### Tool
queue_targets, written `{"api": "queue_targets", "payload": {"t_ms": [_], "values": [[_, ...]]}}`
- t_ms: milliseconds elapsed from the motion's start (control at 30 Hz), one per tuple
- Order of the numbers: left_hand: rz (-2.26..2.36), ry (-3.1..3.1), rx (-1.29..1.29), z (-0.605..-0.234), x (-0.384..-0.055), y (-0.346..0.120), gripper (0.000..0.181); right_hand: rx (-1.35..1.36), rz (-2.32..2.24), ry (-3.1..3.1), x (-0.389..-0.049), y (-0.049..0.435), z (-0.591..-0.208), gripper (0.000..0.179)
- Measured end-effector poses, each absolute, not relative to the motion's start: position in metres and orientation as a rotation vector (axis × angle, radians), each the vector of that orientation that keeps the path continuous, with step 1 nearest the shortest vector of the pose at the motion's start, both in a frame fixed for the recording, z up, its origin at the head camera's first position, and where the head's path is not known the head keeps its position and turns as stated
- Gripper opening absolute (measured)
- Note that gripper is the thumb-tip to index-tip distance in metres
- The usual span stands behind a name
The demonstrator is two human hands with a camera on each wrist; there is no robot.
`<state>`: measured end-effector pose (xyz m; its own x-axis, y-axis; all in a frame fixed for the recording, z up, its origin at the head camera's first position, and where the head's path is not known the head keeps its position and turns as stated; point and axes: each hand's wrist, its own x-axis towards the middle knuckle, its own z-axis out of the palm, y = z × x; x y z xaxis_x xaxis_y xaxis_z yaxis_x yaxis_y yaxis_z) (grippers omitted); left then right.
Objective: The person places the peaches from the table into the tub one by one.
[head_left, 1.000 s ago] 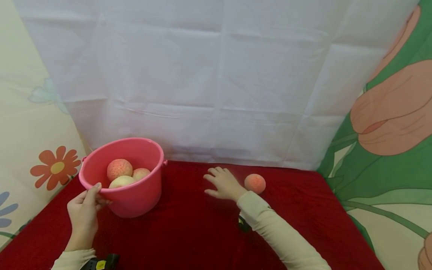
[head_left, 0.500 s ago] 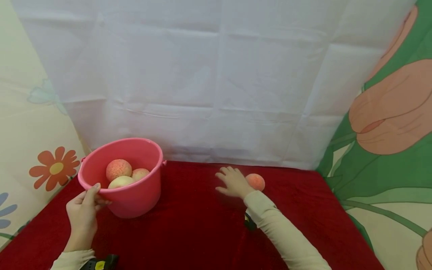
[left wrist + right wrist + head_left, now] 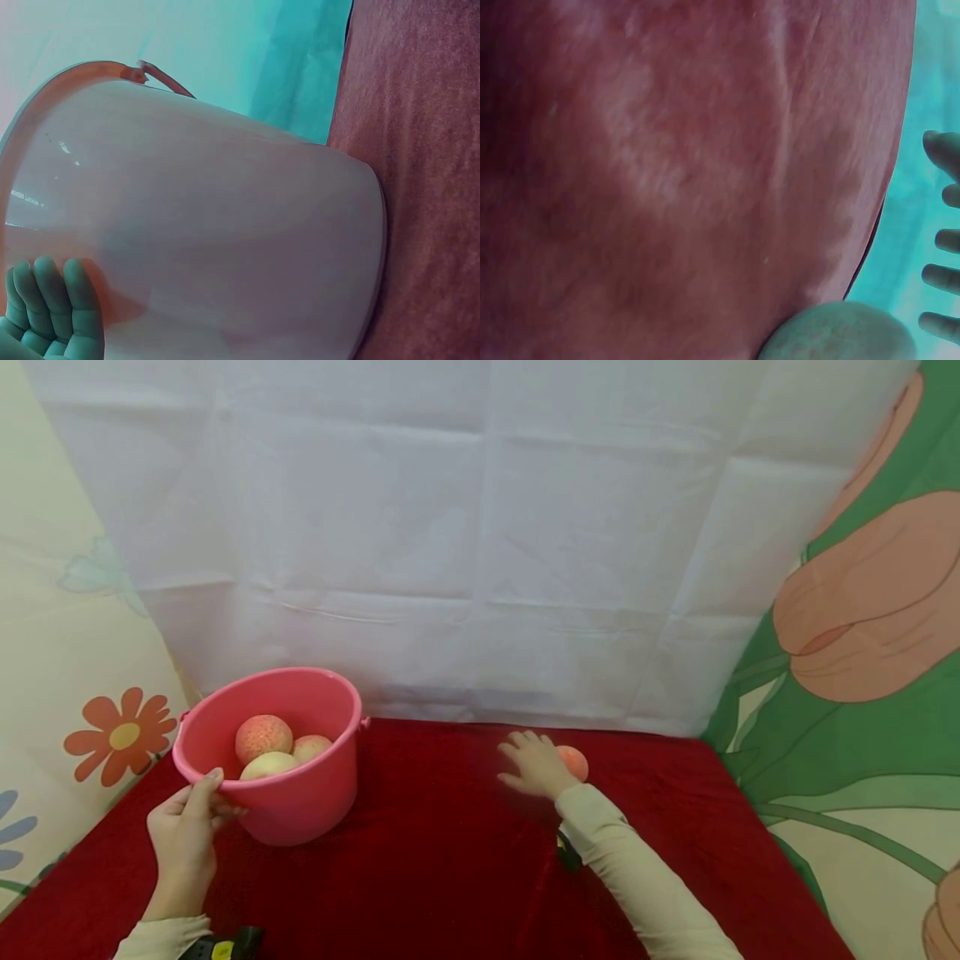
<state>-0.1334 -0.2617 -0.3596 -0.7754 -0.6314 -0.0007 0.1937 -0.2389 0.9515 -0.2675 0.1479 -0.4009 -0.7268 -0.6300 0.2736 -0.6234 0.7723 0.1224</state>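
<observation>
My left hand (image 3: 183, 843) pinches the near left rim of a pink bucket (image 3: 315, 802), thumb over the edge and fingers outside. Inside the bucket lie an orange-pink peach (image 3: 262, 737), a pale yellow one (image 3: 268, 765) and another peach (image 3: 310, 747). On the right, my right hand (image 3: 536, 767) hovers over the red cloth with fingers spread and nothing in it. Just beyond its wrist is a single peach (image 3: 576, 763), partly hidden by the hand in the head view. The right wrist view has that peach (image 3: 844, 334) at its bottom edge, below the spread fingers (image 3: 941, 277).
A red cloth (image 3: 435, 860) covers the table. Behind it hangs a white sheet (image 3: 465, 568), with flower-printed curtains (image 3: 862, 743) at both sides. The bucket stands at the table's back left.
My right hand has moved right, towards the lone peach, and now covers part of it. The left hand and the bucket have stayed in place.
</observation>
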Motion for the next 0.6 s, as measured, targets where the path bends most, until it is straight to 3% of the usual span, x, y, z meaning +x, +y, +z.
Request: {"api": "queue_targets", "payload": {"t_ms": [433,600], "values": [[-2.018,-1.537,0.374,-0.409,-0.158,-0.296,0.025,0.828,0.003,-2.703,-0.270,0.164,-0.402,0.045],[-2.003,-1.517,0.352,-0.448,-0.180,-0.321,0.028,0.769,-0.003,-2.701,-0.272,0.173,-0.403,0.047]]}}
